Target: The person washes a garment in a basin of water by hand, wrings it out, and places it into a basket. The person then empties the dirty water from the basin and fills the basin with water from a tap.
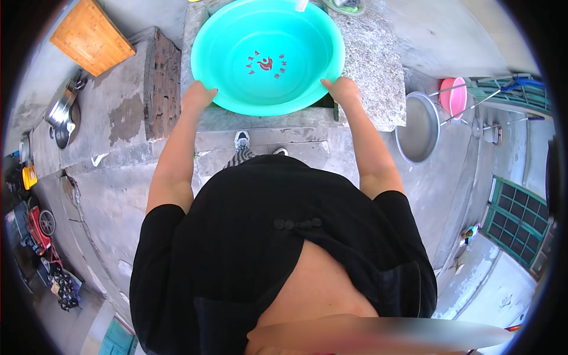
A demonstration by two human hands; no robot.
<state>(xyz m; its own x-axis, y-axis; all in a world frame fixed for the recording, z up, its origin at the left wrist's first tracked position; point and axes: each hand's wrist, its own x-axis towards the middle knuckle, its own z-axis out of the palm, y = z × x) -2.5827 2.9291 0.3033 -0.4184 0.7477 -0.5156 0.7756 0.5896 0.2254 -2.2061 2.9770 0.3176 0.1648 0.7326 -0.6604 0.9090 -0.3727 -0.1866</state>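
Note:
A large turquoise plastic basin (235, 91) with red printing on its bottom rests over a stone and concrete sink (372, 84). My left hand (198, 98) grips the basin's near left rim, thumb on top. On the near right rim, my right hand (345, 91) holds the edge in the same way. The fingers of both hands are mostly hidden under the rim. A white spout (301, 5) reaches over the basin's far side. I cannot tell whether clear water lies in the basin. Part of a dark sink opening (327, 102) shows beneath it.
A clear container (348, 6) sits at the sink's far right. To the left, a concrete counter (128, 88) holds a wooden board (93, 37) and metal pots (64, 106). Right of the sink are a large metal basin (418, 128), a pink basin (453, 97) and a metal rack (481, 104).

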